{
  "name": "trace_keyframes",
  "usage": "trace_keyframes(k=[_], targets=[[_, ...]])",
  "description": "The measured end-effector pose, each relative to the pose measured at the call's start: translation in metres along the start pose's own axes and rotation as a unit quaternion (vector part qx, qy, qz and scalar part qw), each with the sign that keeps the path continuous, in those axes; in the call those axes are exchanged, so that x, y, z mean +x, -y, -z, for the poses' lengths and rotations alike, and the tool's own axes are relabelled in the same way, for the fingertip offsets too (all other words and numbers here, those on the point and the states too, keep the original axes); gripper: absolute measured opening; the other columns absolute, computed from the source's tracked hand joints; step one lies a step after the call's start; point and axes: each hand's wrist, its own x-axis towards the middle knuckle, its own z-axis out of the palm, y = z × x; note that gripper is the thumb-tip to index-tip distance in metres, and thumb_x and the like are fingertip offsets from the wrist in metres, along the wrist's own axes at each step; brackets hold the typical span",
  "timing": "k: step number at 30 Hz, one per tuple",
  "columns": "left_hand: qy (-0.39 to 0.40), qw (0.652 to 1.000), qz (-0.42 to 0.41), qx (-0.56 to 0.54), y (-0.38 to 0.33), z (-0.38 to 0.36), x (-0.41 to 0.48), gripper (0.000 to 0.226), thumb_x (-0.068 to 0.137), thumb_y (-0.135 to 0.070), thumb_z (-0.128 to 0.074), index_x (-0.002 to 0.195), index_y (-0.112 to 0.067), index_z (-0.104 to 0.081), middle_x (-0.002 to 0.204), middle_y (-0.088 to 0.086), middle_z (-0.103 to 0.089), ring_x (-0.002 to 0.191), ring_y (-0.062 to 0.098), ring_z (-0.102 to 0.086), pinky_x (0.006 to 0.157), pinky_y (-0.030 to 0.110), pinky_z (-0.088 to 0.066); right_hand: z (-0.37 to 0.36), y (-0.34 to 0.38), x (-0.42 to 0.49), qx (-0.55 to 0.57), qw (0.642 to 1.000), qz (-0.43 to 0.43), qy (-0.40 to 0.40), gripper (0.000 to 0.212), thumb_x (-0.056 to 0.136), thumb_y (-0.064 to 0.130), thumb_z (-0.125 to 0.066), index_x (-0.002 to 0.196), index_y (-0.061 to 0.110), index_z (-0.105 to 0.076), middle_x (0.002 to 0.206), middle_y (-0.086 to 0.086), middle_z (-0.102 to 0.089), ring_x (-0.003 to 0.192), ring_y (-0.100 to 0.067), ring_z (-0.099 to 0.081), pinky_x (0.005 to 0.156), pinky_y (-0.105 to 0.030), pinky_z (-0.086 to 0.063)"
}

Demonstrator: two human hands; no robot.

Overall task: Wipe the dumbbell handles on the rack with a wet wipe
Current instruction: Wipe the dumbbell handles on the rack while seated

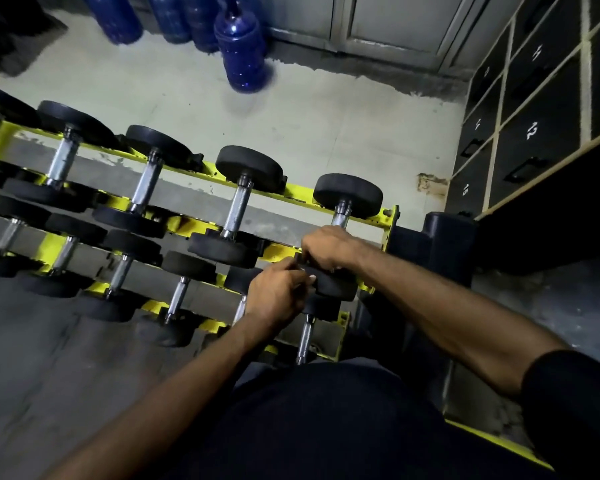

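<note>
A yellow two-tier rack (281, 252) holds several black-headed dumbbells with chrome handles. My right hand (326, 247) lies with curled fingers over the near end of the handle (341, 216) of the rightmost top-tier dumbbell (347, 195). My left hand (278, 296) is just below and left of it, fingers curled, above that dumbbell's near head (336, 287). Between the two hands sits a small dark item (298, 260), pinched by both; what it is cannot be made out. No white wipe shows.
Blue water jugs (243, 53) stand on the grey floor beyond the rack. Black numbered lockers (534, 133) line the right side, with a dark block (447, 240) right of the rack's end. Lower-tier dumbbell handles (305, 337) sit beneath my hands.
</note>
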Motion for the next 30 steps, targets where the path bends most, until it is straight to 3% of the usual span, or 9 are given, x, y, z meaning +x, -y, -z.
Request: trace_keyframes(k=[2,4,8,12,17,20,24,26,30], targets=[[0.002,1.0,-0.001,0.006,0.001,0.001,0.0,0.007,0.085,-0.032,-0.075,0.086,-0.026,-0.076,0.091,-0.007,-0.058,0.076,0.026,-0.063,0.051,0.035,-0.05,0.008,-0.001,0.006,-0.006,0.998,0.006,0.066,0.01,0.077,0.011,-0.066,0.085,0.015,-0.069,0.072,0.0,-0.065,0.065,-0.021,-0.063,0.054,-0.024,-0.046],[0.004,1.0,-0.01,0.012,0.003,0.0,0.001,0.006,0.084,-0.033,-0.075,0.085,-0.027,-0.076,0.092,-0.008,-0.059,0.073,0.026,-0.063,0.05,0.035,-0.05,0.004,-0.009,0.004,0.05,0.997,0.003,0.057,0.014,0.075,0.009,-0.064,0.085,0.016,-0.072,0.067,0.001,-0.066,0.059,-0.016,-0.062,0.048,-0.022,-0.046],[0.012,0.999,-0.038,0.024,0.006,0.003,0.004,0.013,0.089,-0.035,-0.071,0.085,-0.024,-0.075,0.094,-0.004,-0.059,0.071,0.03,-0.062,0.05,0.032,-0.045,-0.039,-0.028,-0.018,0.235,0.962,-0.006,-0.138,0.019,0.081,0.016,-0.068,0.095,0.022,-0.079,0.084,0.004,-0.069,0.076,-0.015,-0.062,0.064,-0.024,-0.047],[0.03,0.998,-0.051,0.03,0.003,0.007,0.006,0.008,0.086,-0.032,-0.075,0.091,-0.027,-0.076,0.097,-0.001,-0.06,0.079,0.031,-0.062,0.056,0.028,-0.031,-0.08,-0.023,-0.037,0.426,0.851,-0.128,-0.277,0.01,0.076,0.016,-0.079,0.085,0.018,-0.081,0.08,0.004,-0.074,0.074,-0.009,-0.067,0.069,-0.023,-0.052],[0.059,0.997,-0.046,0.031,0.001,0.013,0.01,0.014,0.088,-0.028,-0.073,0.102,-0.031,-0.075,0.102,-0.003,-0.058,0.089,0.027,-0.061,0.06,0.029,-0.037,-0.092,-0.023,-0.036,0.637,0.685,-0.268,-0.231,0.011,0.069,0.002,-0.086,0.072,0.009,-0.077,0.073,-0.001,-0.074,0.064,-0.008,-0.066,0.06,-0.023,-0.054],[0.072,0.996,-0.027,0.035,-0.005,0.016,0.013,0.014,0.089,-0.024,-0.072,0.101,-0.031,-0.075,0.109,-0.005,-0.06,0.094,0.027,-0.062,0.064,0.03,-0.035,-0.082,-0.026,-0.03,0.694,0.621,-0.306,-0.197,0.019,0.069,-0.01,-0.081,0.067,0.005,-0.071,0.068,-0.005,-0.07,0.06,-0.012,-0.064,0.052,-0.021,-0.054],[0.081,0.995,-0.023,0.047,-0.008,0.016,0.014,0.013,0.089,-0.023,-0.072,0.101,-0.028,-0.075,0.111,-0.003,-0.061,0.097,0.029,-0.063,0.064,0.033,-0.041,-0.083,-0.031,-0.025,0.657,0.649,-0.339,-0.179,0.028,0.069,-0.016,-0.075,0.062,0.01,-0.07,0.071,-0.005,-0.07,0.067,-0.016,-0.066,0.065,-0.03,-0.059],[0.086,0.995,-0.026,0.047,-0.008,0.017,0.015,0.015,0.089,-0.022,-0.072,0.102,-0.029,-0.075,0.11,-0.002,-0.061,0.097,0.028,-0.063,0.066,0.034,-0.045,-0.088,-0.031,-0.02,0.64,0.659,-0.353,-0.179,0.027,0.07,-0.014,-0.075,0.063,0.012,-0.07,0.073,-0.003,-0.07,0.069,-0.014,-0.066,0.059,-0.025,-0.057],[0.073,0.996,-0.023,0.052,-0.007,0.016,0.014,0.015,0.089,-0.02,-0.072,0.101,-0.029,-0.075,0.107,-0.003,-0.062,0.095,0.027,-0.063,0.063,0.03,-0.035,-0.084,-0.024,-0.016,0.625,0.699,-0.314,-0.149,0.023,0.077,-0.011,-0.066,0.082,0.011,-0.074,0.078,0.0,-0.069,0.074,-0.015,-0.065,0.051,-0.016,-0.049]])
